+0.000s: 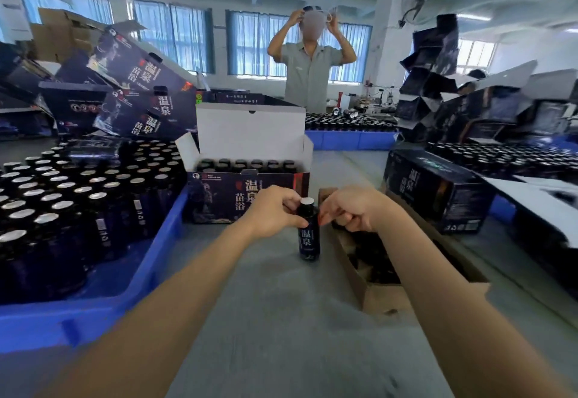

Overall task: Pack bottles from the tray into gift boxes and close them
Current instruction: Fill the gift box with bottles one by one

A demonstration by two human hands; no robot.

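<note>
A dark bottle point(309, 238) with a white cap stands upright on the grey table, just in front of an open gift box point(250, 193). My left hand point(275, 210) grips the bottle's upper part from the left. My right hand point(350, 210) has curled fingers that pinch at the bottle's neck from the right. The gift box holds a row of dark bottles, and its white lid stands up behind them. A blue tray point(147, 260) at my left is filled with several capped bottles.
A brown cardboard box point(384, 294) lies open on the table to my right. A closed dark gift box point(438, 191) sits beyond it. Stacks of gift boxes rise at the left and right. A person stands across the table behind another blue tray point(350, 139) of bottles.
</note>
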